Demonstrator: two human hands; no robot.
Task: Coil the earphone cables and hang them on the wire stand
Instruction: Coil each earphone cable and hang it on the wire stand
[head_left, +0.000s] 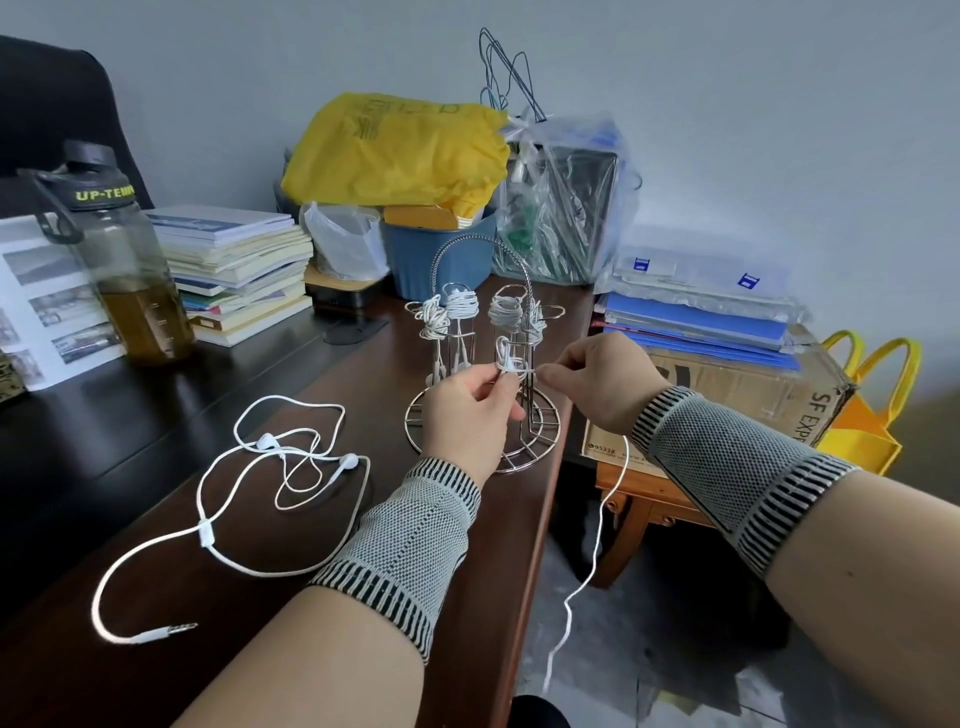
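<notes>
Cable (511, 361) sits small and looped between my hands before the wire stand (485, 364); my left hand (467, 410) pinches it, my right hand (597, 384) pinches its tail, which drops off the table (156, 405). Fingertips hide the coil's shape.

White cables, silver stand, dark brown tabletop

White earphones (270, 457) lie on the dark brown tabletop (156, 415); the wire stand (483, 364) is silvery; both wrist sleeves (405, 551) are grey mesh with black-and-white striped ends; a yellow bag (395, 150) tops a blue tub (436, 260) at the far edge.
</notes>
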